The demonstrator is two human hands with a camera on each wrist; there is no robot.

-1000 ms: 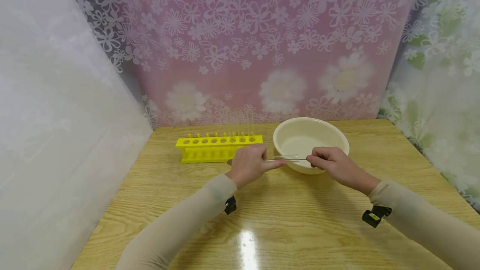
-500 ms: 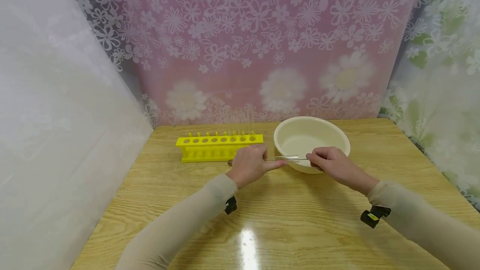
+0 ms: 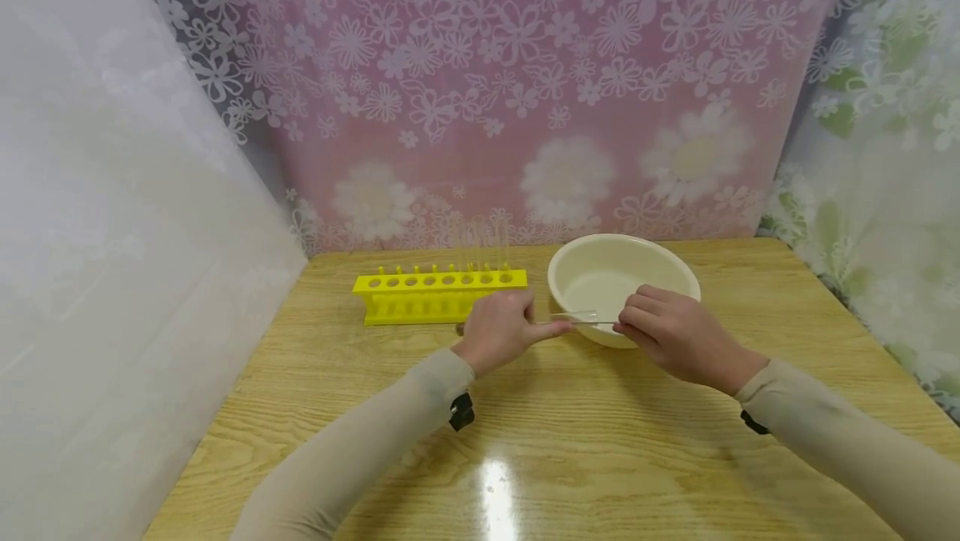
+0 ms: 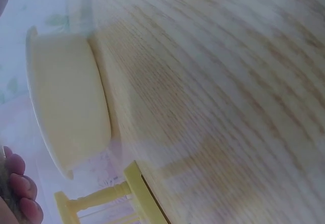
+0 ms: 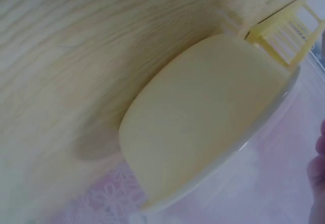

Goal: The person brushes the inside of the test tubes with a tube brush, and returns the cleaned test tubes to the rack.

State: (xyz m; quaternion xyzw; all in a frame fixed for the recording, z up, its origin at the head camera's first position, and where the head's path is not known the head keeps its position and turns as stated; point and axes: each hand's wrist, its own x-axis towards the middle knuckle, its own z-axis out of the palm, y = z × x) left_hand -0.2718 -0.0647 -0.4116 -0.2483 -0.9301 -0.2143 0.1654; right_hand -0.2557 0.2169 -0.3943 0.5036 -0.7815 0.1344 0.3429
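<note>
In the head view my left hand (image 3: 497, 331) grips a clear glass test tube (image 3: 581, 315) lying level, mouth to the right, over the bowl's near rim. A brown rounded end (image 3: 460, 329) shows at the left side of that hand. My right hand (image 3: 678, 337) pinches the thin wire handle (image 3: 606, 323) of a test tube brush that runs into the tube's mouth. Curled fingers of the left hand (image 4: 23, 188) show at the left wrist view's edge. Right hand fingertips (image 5: 319, 165) show at the right wrist view's edge; the tube is out of both wrist views.
A cream bowl (image 3: 562, 274) stands behind the hands on the wooden table (image 3: 585, 449). To its left is a yellow test tube rack (image 3: 420, 287), with several clear test tubes (image 3: 501, 245) upright at its right end. Flowered curtains (image 3: 465, 174) hang close behind the table.
My right hand has rolled over at the wrist, its back now turned up and its wrist camera mostly hidden, still at the wire. The left hand and test tube have stayed in place.
</note>
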